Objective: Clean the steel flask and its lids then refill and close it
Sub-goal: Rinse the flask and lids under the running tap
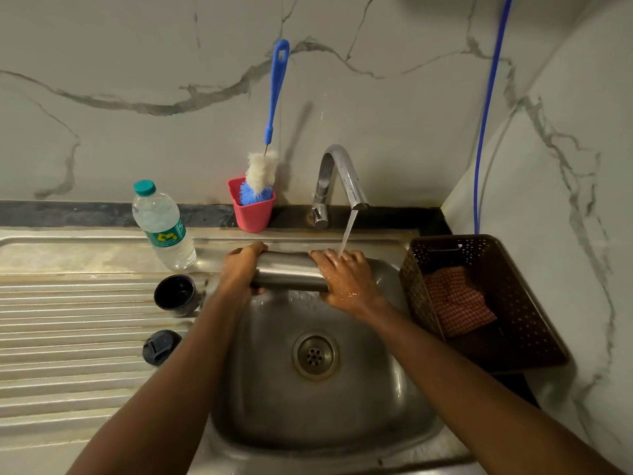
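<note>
The steel flask (pixel 287 271) lies on its side above the sink basin (pixel 308 406), held at both ends. My left hand (pixel 241 265) grips its left end. My right hand (pixel 344 277) wraps round its right end, wet, with tap water (pixel 347 231) running onto the fingers. Two dark lids sit on the ribbed drainboard (pixel 68 337) to the left: a cup-shaped lid (pixel 175 294) with its opening up, and a stopper lid (pixel 161 347) nearer to me.
A chrome tap (pixel 337 180) runs behind the basin. A water bottle (pixel 162 225) stands at the back left, next to a red cup (pixel 252 209) holding a blue bottle brush (pixel 274 108). A brown basket (pixel 486 303) with a checked cloth (pixel 457 299) sits right.
</note>
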